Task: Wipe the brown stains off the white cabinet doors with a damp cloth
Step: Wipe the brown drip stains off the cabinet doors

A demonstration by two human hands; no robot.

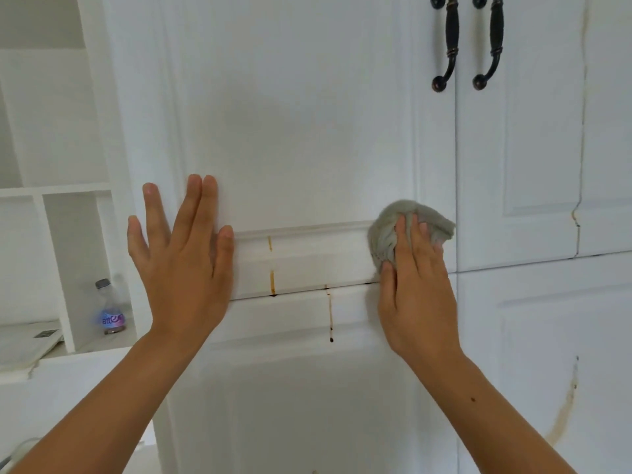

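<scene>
Grey cloth, bunched, sits against the white cabinet door at its lower moulding, pressed there by the right hand with fingers nearly straight. Brown stains run down the door between that hand and the left hand, which lies flat, fingers spread. A bottle stands on the shelf at left.

The white cabinet doors are panelled and closed. Two short amber streaks mark the upper left door's bottom rail, one above the other. A darker brown drip trails down the door below. A thin brown line runs down the right-hand door, with a pale curved smear lower. The bunched grey cloth is pressed against the upper left door's lower right corner.
</scene>
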